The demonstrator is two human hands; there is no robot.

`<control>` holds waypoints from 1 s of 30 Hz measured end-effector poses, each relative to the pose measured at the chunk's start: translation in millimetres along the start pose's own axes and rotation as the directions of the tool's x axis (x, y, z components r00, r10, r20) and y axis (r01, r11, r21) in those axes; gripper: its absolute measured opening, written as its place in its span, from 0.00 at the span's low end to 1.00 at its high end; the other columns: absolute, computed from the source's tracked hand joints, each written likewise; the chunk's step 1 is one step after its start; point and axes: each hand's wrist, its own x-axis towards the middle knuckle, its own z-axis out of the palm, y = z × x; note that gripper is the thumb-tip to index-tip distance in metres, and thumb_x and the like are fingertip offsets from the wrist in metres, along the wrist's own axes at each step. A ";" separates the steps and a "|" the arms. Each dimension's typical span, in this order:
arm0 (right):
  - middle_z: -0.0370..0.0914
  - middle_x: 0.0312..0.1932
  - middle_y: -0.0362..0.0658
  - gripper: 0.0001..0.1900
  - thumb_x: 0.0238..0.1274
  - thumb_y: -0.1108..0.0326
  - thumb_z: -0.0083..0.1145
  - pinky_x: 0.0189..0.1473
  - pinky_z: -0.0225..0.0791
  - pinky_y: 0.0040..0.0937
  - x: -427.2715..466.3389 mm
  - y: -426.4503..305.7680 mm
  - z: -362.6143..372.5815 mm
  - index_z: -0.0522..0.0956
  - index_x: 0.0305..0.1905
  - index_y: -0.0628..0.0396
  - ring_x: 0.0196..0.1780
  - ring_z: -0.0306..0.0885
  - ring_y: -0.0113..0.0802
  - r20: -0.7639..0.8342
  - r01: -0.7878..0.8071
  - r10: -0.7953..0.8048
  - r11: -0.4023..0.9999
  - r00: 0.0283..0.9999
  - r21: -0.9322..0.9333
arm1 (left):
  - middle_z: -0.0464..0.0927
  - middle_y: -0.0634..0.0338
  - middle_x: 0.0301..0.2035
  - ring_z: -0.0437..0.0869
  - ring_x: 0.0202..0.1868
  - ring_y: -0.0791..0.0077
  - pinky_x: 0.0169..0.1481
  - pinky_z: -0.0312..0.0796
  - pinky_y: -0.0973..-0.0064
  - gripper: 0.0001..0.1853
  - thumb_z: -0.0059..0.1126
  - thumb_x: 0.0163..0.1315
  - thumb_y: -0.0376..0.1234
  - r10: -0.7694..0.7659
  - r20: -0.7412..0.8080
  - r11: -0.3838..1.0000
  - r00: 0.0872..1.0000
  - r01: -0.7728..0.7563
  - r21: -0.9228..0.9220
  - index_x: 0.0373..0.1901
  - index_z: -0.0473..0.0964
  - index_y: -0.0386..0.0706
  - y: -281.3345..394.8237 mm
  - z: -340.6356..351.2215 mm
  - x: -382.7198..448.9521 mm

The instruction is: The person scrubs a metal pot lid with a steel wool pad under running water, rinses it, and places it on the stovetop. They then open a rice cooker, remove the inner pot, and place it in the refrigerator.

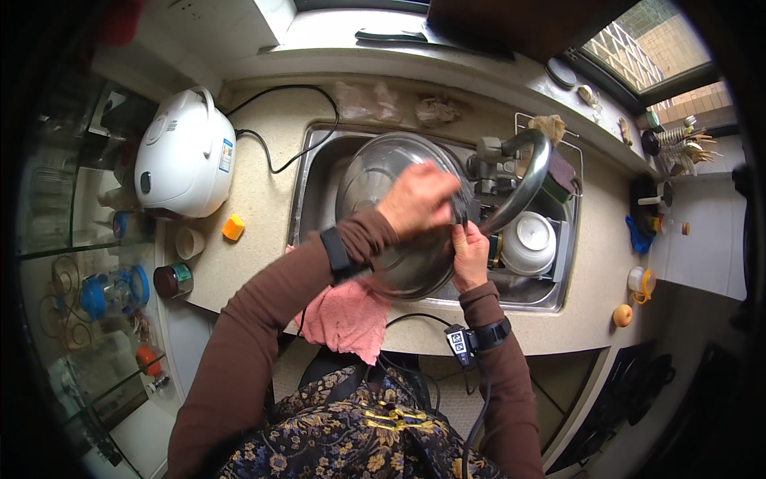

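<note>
A large round steel basin or lid, tilted, is held over the left bowl of the steel sink. My right hand grips its rim at the right side, thumb on the edge. My left hand is blurred and lies across the upper right part of the same piece, near the rim, with its fingers bent. Whether something sits inside those fingers cannot be made out. The curved faucet arches just right of the rim. Below the basin or lid, a pink cloth drapes over the counter's front edge.
An upturned white bowl rests in the sink's right side, near a sponge on a wire rack. A white rice cooker, an orange chunk of food and a jar stand left. A knife lies on the sill.
</note>
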 end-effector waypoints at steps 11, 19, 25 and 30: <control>0.72 0.25 0.27 0.08 0.64 0.66 0.60 0.26 0.54 0.15 -0.5 1.8 -5.8 0.79 0.32 0.58 0.27 0.62 0.13 -0.066 0.119 -0.122 0.992 0.990 -0.046 | 0.78 0.52 0.27 0.77 0.35 0.57 0.50 0.69 0.64 0.12 0.58 0.44 0.29 0.011 0.053 0.999 0.999 -0.010 -0.030 0.33 0.74 0.38 -0.9 2.2 6.7; 0.76 0.30 0.30 0.08 0.64 0.68 0.59 0.34 0.61 0.15 0.3 -11.4 -2.4 0.79 0.39 0.63 0.32 0.66 0.14 0.005 0.140 -0.141 0.980 0.990 -0.139 | 0.78 0.49 0.30 0.76 0.40 0.54 0.49 0.70 0.60 0.14 0.59 0.50 0.33 -0.440 -0.024 0.892 0.898 0.440 0.107 0.39 0.76 0.38 -34.7 -28.7 17.1; 0.77 0.37 0.32 0.10 0.65 0.67 0.58 0.39 0.63 0.16 4.0 -8.8 2.3 0.77 0.45 0.63 0.37 0.69 0.15 0.038 0.156 -0.155 0.986 0.987 -0.053 | 0.79 0.56 0.43 0.78 0.42 0.60 0.58 0.67 0.67 0.23 0.60 0.48 0.30 -0.206 0.012 0.976 0.979 0.204 0.076 0.50 0.74 0.44 -16.6 -4.3 -24.9; 0.78 0.35 0.33 0.12 0.63 0.63 0.60 0.35 0.64 0.17 0.9 -10.0 -11.0 0.78 0.45 0.60 0.33 0.71 0.17 -0.037 0.038 -0.038 0.999 0.999 0.000 | 0.77 0.50 0.45 0.79 0.46 0.63 0.56 0.69 0.71 0.19 0.52 0.61 0.30 -0.712 -0.011 0.702 0.702 0.712 0.016 0.55 0.70 0.37 -105.8 -45.2 -54.4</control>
